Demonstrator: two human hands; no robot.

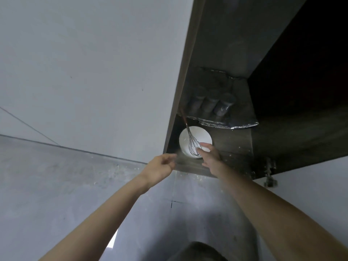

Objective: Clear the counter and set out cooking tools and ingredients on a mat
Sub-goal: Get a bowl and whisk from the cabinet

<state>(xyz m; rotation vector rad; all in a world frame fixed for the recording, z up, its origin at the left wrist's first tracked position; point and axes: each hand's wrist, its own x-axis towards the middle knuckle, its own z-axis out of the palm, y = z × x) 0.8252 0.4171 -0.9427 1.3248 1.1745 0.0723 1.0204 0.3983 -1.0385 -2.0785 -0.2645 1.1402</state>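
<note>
Head view: right hand (210, 156) is reaching into the cabinet, fingers (204, 147) meeting the near rim of the white bowl (187, 141) on the lower shelf (233, 146); pinching or only touching, cannot tell. Whisk (193, 146) is leaning inside. Left hand (160, 165) is hovering, loosely curled, holding nothing. Judgement: worth cupping underneath, keeping the bowl level so the whisk stays in.

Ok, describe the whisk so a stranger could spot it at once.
Look up into the open wall cabinet. On its lower shelf, beneath the foil-lined shelf holding three jars, sits a white bowl. The whisk leans inside it: the only wire tool there, reddish-brown handle pointing up-left.
</note>
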